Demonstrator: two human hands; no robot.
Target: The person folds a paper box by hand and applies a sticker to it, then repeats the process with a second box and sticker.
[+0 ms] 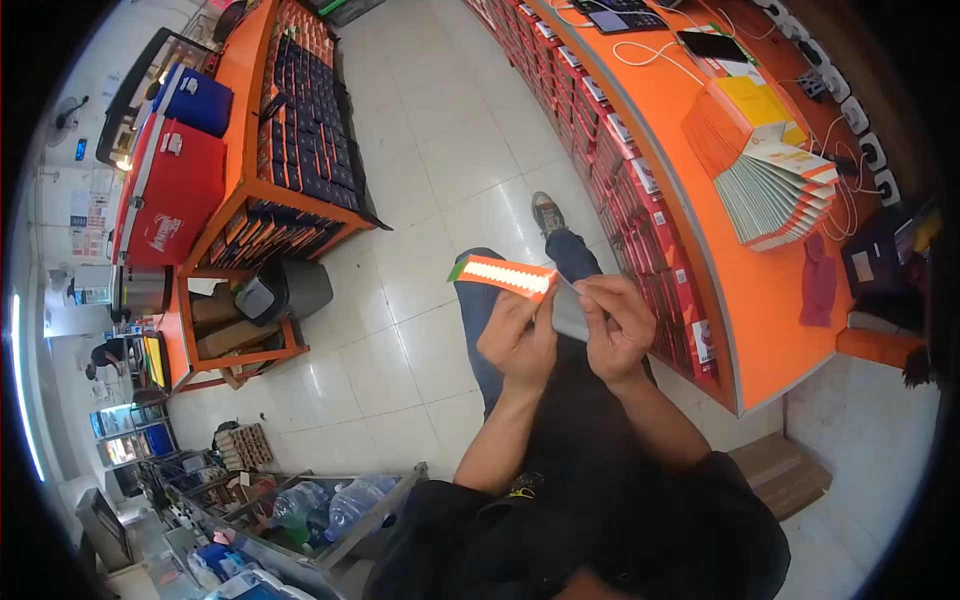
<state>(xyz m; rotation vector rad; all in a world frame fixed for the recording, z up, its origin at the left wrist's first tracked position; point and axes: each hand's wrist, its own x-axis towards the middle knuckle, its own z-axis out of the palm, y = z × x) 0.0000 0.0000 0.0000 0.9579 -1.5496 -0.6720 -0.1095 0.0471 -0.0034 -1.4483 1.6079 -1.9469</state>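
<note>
My left hand (520, 335) is closed around the lower end of an orange strip (505, 277) with a bright white zigzag band along its middle and a green tip. The strip points to the left, above my knee. Beside it my right hand (617, 325) pinches with thumb and forefinger at the edge of a thin grey sheet (571, 313). This sheet lies between the two hands, partly covered by the right fingers. Both hands are held close together in front of my body, over my legs.
An orange counter (770, 350) curves along the right, with a fanned stack of booklets (775, 195), a phone (712, 45) and cables. Red boxes (650, 230) line its side. At left stand a shelf of dark boxes (305, 120), a red cooler (175, 190) and a grey bin (290, 290).
</note>
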